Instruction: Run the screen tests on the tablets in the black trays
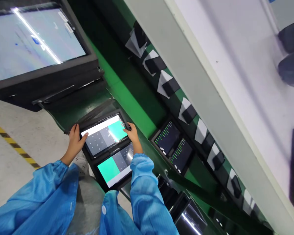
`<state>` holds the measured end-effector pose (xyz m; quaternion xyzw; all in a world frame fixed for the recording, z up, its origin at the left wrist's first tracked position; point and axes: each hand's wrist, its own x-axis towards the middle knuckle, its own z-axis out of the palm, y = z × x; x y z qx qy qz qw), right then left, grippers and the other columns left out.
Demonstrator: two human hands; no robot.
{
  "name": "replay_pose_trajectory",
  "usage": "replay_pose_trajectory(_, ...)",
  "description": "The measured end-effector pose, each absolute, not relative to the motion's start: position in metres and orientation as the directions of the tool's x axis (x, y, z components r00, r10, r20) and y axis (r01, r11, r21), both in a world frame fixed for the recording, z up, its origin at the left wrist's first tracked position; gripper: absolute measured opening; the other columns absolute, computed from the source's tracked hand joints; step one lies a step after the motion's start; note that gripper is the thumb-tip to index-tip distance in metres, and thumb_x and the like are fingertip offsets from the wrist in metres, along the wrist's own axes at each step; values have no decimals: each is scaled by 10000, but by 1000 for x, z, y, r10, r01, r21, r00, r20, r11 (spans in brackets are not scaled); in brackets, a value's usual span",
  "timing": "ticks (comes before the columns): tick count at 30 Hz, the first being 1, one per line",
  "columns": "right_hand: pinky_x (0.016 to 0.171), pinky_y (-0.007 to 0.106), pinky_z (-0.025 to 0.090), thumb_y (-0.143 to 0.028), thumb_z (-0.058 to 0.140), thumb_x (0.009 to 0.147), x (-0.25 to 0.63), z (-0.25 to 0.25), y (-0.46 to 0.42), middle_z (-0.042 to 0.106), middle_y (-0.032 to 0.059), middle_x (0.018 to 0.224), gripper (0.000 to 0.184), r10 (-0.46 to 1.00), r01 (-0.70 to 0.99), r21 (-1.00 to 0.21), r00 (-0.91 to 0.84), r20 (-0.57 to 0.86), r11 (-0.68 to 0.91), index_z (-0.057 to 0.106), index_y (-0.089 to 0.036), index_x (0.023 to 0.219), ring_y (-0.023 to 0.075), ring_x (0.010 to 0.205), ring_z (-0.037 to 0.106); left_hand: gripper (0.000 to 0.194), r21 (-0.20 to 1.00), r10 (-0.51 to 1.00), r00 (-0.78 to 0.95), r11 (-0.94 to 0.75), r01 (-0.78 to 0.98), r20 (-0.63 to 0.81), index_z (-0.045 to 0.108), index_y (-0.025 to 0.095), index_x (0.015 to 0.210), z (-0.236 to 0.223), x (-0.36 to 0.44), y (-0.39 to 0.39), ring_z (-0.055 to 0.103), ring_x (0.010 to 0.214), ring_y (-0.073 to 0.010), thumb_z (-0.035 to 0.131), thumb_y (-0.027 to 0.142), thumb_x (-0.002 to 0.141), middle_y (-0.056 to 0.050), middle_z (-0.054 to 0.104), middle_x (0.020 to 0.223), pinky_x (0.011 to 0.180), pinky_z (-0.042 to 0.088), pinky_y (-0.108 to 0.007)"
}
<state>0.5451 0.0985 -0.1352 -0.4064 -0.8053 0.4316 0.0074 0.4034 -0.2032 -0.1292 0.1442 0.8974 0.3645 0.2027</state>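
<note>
A black tray [110, 149] lies in front of me at the bench's near edge. Two lit tablets sit in it side by side: the far tablet [101, 138] and the near tablet [114, 166], both showing a calculator-like keypad with a green block. My left hand [75, 142] grips the tray's left end, thumb over the rim by the far tablet. At the opposite end my right hand [133, 134] is closed on the tray's corner, its thumb on top. The fingers under both ends are hidden.
A similar black tray [171, 153] with two dark screens showing green bars rests on the green conveyor surface [127, 98]. A large screen [34, 42] in a black frame is at upper left. Small dark devices on pale sheets [165, 81] line the far side, below a white beam [198, 71].
</note>
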Motion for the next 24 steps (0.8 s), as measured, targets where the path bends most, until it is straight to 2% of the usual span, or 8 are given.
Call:
replay_pose_trajectory(4,993,343,476,-184,675,708,547,-135,101,628,77,1221,521,641,628,-710,-695,-327,318,647,-169,1228,231,1116,604,851,708,387,-880,701,87,-275,319,36,1517,-130,402,-200,260,1475,-376,459,599,894,-251,288,1560,1227,205,-504)
replay_pose_trajectory(6,961,337,490,-230,671,747,545,-137,98,636,86,1195,472,658,638,-704,-680,-323,312,650,-155,1212,227,1071,620,856,706,377,-881,705,72,-286,310,43,1523,-130,403,-198,247,1480,-381,473,595,890,-246,268,1571,1226,203,-507)
replay_pose_trajectory(9,992,357,470,-317,687,777,542,-140,95,630,101,1193,451,702,655,-675,-654,-283,339,647,-155,1196,245,1099,599,877,694,369,-881,717,67,-297,291,19,1523,-130,404,-195,225,1482,-399,496,576,879,-266,246,1577,1223,191,-529)
replay_pose_trajectory(13,1031,383,447,-329,740,717,546,-144,99,606,92,1211,512,657,620,-725,-685,-314,300,642,-190,1201,257,1133,582,910,692,345,-899,719,67,-271,274,-16,1517,-136,406,-190,203,1483,-418,548,527,840,-294,227,1576,1221,176,-541)
replay_pose_trajectory(17,1063,396,421,-270,780,628,550,-144,106,597,77,1205,599,624,575,-771,-716,-313,274,643,-208,1208,259,1147,570,908,703,316,-920,708,67,-231,275,33,1528,-141,410,-187,200,1488,-406,611,462,802,-259,234,1585,1227,174,-524)
replay_pose_trajectory(19,1045,394,435,-301,778,645,551,-143,107,601,82,1193,576,626,565,-787,-713,-315,247,650,-200,1197,254,1116,582,941,699,315,-923,711,76,-220,262,59,1538,-143,412,-185,200,1487,-413,651,462,781,-249,237,1587,1221,182,-537)
replay_pose_trajectory(24,1024,371,451,-429,731,731,550,-143,103,626,74,1144,477,663,524,-825,-697,-274,210,677,-201,1147,234,1082,600,1059,680,350,-916,721,131,-194,223,6,1537,-146,412,-186,154,1491,-448,686,559,762,-307,186,1591,1214,152,-573)
